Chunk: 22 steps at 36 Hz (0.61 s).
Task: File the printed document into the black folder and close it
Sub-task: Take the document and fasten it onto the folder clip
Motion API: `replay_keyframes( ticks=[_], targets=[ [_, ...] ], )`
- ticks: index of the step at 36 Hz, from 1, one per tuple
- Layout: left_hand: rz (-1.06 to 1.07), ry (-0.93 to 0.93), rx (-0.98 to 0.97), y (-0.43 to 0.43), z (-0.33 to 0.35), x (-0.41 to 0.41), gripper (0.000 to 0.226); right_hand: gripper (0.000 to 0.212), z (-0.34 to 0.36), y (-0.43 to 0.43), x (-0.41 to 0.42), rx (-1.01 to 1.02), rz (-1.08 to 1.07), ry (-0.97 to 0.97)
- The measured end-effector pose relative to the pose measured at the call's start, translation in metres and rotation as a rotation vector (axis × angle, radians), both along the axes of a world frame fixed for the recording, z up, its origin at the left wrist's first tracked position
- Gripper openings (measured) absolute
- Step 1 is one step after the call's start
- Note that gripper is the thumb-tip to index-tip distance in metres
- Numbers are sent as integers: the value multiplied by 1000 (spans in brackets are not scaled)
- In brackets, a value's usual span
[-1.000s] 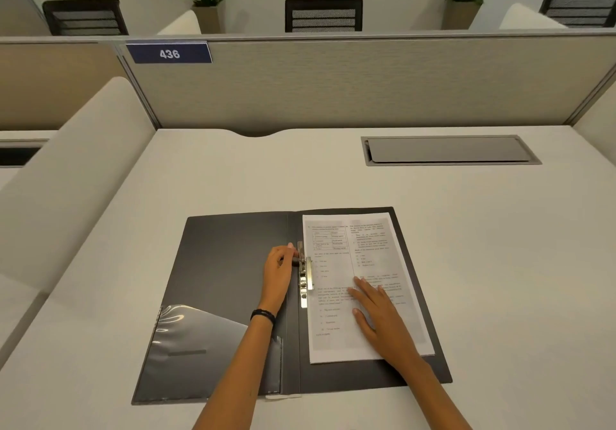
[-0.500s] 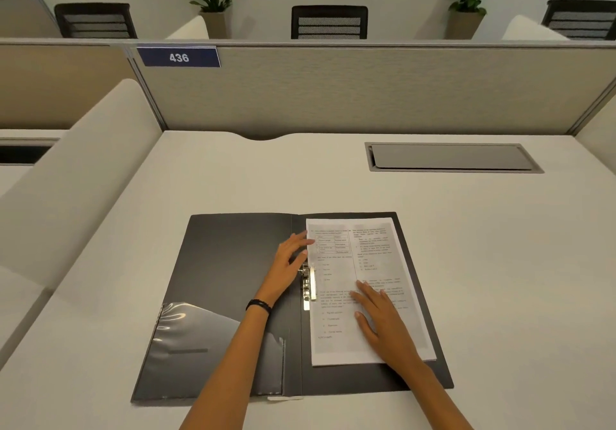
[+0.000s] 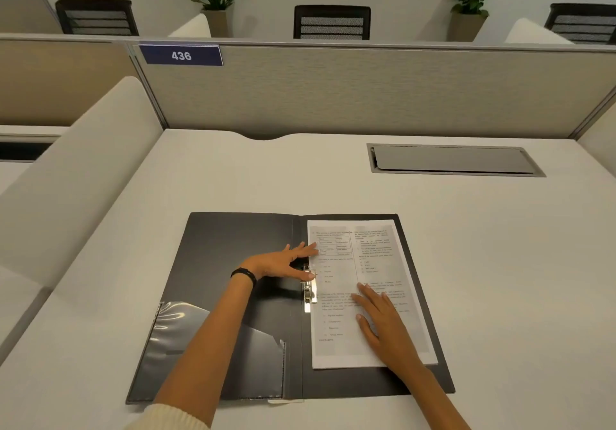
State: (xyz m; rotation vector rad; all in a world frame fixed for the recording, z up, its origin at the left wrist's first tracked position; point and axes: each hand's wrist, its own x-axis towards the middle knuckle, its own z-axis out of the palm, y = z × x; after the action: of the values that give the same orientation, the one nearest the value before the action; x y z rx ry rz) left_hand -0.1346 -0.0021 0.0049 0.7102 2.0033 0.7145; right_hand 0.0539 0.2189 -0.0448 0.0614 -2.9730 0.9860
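Observation:
The black folder (image 3: 233, 263) lies open flat on the desk near me. The printed document (image 3: 370, 263) rests on its right half, its left edge beside the metal clip (image 3: 309, 291) at the spine. My left hand (image 3: 283, 263) lies over the spine with fingers spread, fingertips touching the paper's left edge and thumb by the top of the clip. My right hand (image 3: 383, 326) presses flat on the lower middle of the page, fingers apart. A clear plastic pocket (image 3: 186, 356) covers the lower part of the left cover.
A grey cable hatch (image 3: 453, 160) is set into the white desk (image 3: 516, 279) at the back right. A fabric partition (image 3: 366, 93) with a "436" label (image 3: 181, 55) closes the far edge. A low cream divider (image 3: 76, 176) runs along the left.
My left hand has let go of the clip and spread its fingers, reaching onto the paper's left edge. The right hand stays flat on the page.

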Motion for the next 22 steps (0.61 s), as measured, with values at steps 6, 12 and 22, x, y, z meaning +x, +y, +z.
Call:
replay_keyframes(
  ticks=[6,12,22],
  targets=[
    [-18,-14,-33,-2,2,-3,78,41,3,-3,0,2,-15,13],
    [-8,14,-107,-2,1,-1,86,36,11,-12,-6,12,-97,1],
    [-3,41,-145,-1,0,-3,86,45,42,-63,-31,-27,169,104]
  ],
)
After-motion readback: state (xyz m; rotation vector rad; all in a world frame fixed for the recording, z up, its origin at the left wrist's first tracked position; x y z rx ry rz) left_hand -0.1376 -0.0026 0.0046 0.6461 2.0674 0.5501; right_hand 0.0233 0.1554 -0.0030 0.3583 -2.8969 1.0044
